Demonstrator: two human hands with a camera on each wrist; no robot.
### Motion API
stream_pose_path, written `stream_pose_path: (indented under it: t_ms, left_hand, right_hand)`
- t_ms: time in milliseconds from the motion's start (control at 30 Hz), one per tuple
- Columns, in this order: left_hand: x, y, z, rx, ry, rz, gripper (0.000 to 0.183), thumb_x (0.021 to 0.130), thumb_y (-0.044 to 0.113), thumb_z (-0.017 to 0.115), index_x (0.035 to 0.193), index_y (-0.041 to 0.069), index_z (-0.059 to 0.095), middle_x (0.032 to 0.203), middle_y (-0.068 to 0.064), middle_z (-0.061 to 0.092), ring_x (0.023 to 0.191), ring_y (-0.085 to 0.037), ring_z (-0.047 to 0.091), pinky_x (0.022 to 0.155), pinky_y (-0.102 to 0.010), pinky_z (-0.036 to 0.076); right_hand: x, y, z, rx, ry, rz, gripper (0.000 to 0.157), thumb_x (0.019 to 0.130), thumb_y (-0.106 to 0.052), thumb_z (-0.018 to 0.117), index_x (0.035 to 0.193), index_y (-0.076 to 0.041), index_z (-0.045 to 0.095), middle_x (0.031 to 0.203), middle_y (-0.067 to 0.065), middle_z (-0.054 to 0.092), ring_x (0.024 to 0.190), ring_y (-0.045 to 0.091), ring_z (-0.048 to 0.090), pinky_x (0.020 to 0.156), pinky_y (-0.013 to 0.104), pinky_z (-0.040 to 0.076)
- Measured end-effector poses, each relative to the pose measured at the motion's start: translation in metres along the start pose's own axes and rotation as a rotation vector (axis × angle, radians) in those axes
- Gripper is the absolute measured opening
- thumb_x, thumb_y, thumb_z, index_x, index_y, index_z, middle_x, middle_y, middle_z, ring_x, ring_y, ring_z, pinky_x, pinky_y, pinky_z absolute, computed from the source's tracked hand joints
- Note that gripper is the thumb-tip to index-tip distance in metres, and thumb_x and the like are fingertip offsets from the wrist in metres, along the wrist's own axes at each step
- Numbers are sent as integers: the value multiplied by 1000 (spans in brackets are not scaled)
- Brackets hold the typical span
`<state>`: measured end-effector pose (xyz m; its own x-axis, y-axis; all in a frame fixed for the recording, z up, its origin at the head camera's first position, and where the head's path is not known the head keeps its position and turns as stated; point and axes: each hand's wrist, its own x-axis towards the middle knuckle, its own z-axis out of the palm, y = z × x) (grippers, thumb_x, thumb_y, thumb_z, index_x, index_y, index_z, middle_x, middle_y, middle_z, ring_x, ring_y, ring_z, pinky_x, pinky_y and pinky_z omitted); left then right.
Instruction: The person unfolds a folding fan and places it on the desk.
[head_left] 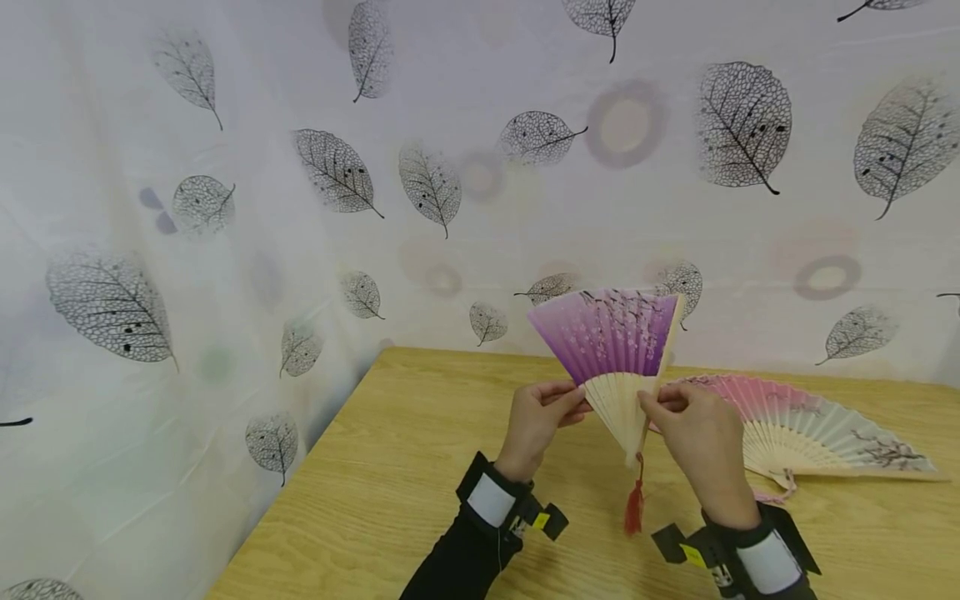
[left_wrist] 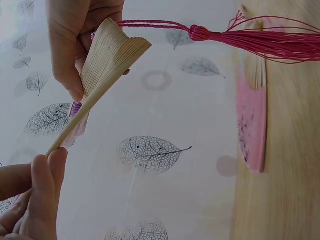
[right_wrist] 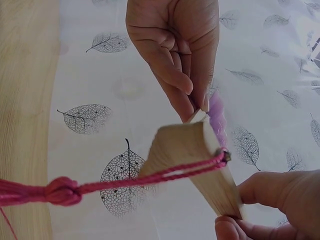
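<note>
While the left grip pinches the left edge of a partly spread purple fan, the right grip pinches the lower ribs on its right side, so the fan stands nearly upright between the 2, raised above the bench. Below and between the grips, a red tassel hangs from the fan's lower end; in the right wrist view its cord crosses in front of the pale ribs. Behind both grips, black bands with white patches circle the wrists over dark sleeves.

Just beyond and to the right of the right grip, a pink-and-white fan lies spread on the bench; the right grip hides part of its left side. Its pink cord lies near the right wrist. Farthest from the grips, a pale leaf-printed curtain hangs past the bench, with the purple fan's top covering parts of 2 leaves.
</note>
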<state>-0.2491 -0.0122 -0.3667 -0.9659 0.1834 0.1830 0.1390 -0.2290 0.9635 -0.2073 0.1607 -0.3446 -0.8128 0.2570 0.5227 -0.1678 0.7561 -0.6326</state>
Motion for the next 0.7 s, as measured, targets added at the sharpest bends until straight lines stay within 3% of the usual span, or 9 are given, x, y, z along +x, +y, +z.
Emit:
stream_pose_path:
  t_ms: [367,567,700]
  left_hand:
    - [0,1,0,-2,9,1,26,81,11,61,97,-9,61,93,-28,65,77,-22,64,66,-23,54]
    - [0,2,0,-7,18,-5,25,81,11,61,97,-8,62,92,-27,65,83,-33,62,66,-23,54]
    - [0,1,0,-8,21,-8,26,81,11,61,97,-8,62,92,-27,65,80,-28,64,66,-24,54]
  right_hand:
    - [1,2,-1,-13,-1,-12,26,75,-27,68,70,-2,65,58,8,62,48,13,47,41,30,35]
    - [1,2,-2,-12,-3,-10,26,75,-27,68,71,-1,65,59,9,62,47,12,46,39,29,35]
    - [1,2,-2,-13,-5,1,27,75,-27,68,71,-1,65,60,10,63,47,12,46,38,29,35]
